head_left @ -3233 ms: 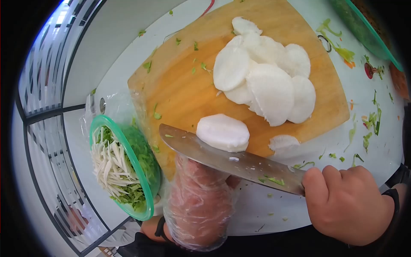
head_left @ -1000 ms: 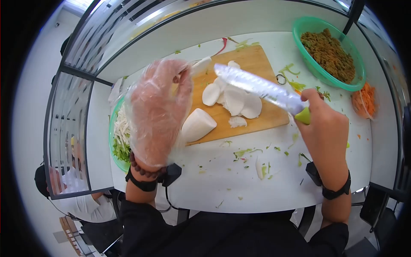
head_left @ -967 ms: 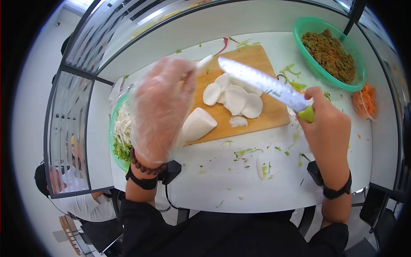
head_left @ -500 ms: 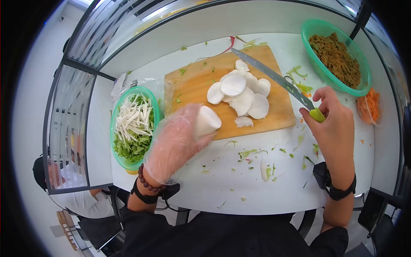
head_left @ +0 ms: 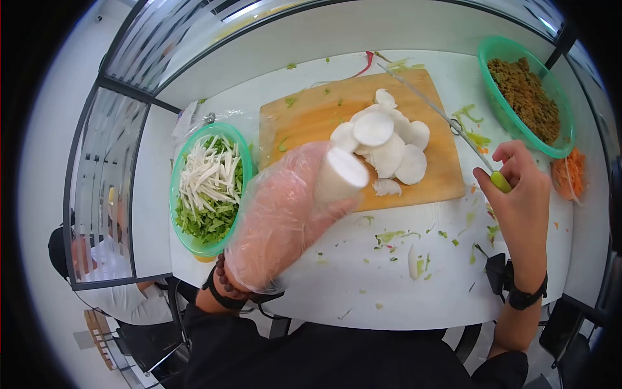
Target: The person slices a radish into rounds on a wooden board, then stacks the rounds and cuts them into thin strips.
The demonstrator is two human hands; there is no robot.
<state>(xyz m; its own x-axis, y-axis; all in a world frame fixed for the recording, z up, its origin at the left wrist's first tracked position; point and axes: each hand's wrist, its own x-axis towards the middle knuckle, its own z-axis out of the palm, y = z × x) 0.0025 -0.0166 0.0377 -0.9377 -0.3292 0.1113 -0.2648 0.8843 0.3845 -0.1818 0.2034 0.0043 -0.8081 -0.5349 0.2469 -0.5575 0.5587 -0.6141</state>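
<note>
My left hand (head_left: 285,211), in a clear plastic glove, grips a thick white radish piece (head_left: 340,174) with its cut face up and to the right, over the lower edge of the wooden cutting board (head_left: 298,123). Several round white slices (head_left: 389,146) lie overlapping in a pile on the board, right of that piece. My bare right hand (head_left: 518,194) holds a knife (head_left: 447,120) by its green handle, right of the board. The blade points up and left across the board's upper right corner, seen nearly edge-on.
At the left stands a green bowl (head_left: 176,201) of white strips and chopped greens. Another green bowl (head_left: 492,91) at the upper right holds brown crumbly food, with bagged orange shreds (head_left: 570,174) below it. Vegetable scraps (head_left: 392,236) litter the white table (head_left: 337,295). A seated person (head_left: 123,305) is at far left.
My left hand has lifted and moved right with the radish piece, nearer the slices. The knife has turned from showing its flat side to nearly edge-on. The whole view has shifted slightly.
</note>
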